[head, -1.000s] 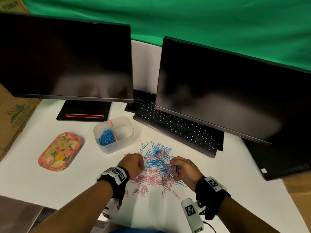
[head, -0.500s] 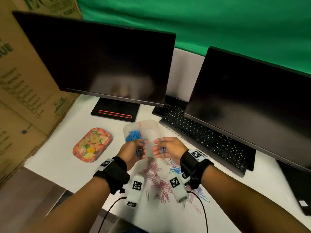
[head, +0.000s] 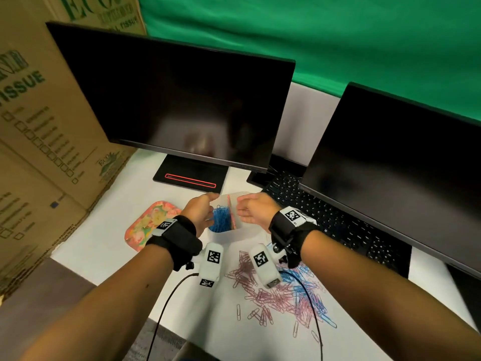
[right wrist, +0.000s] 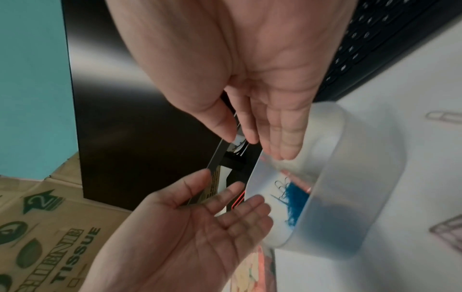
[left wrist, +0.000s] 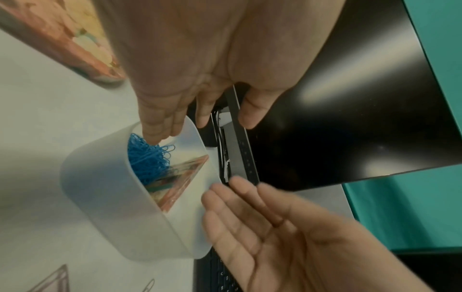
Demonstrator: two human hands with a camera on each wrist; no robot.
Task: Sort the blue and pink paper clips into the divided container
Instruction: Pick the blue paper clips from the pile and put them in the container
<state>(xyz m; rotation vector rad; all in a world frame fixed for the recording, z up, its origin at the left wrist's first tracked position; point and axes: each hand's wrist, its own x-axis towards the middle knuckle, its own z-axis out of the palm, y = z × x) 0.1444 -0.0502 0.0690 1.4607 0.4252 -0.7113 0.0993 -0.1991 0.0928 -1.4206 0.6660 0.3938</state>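
On the white table [head: 99, 230], a frosted, round-cornered container [head: 235, 231] is shown, a pink divider walling blue clips [head: 221, 221] into its left compartment. Left hand [head: 199, 214] and right hand [head: 256, 211], fingers spread and holding nothing, are poised above it. A mixed pile of clips [head: 281, 298] is seen nearer.

An office desk set up for recording. Two dark computer monitors, the left one [head: 179, 105] and the right one [head: 398, 175], stand on a white worktop [head: 86, 246] with a black keyboard [head: 335, 225] between them. Scattered paper clips [head: 281, 295] lie on the worktop. A green cloth backdrop [head: 312, 35] hangs behind, and printed cardboard tissue cartons [head: 39, 126] are stacked at the left.
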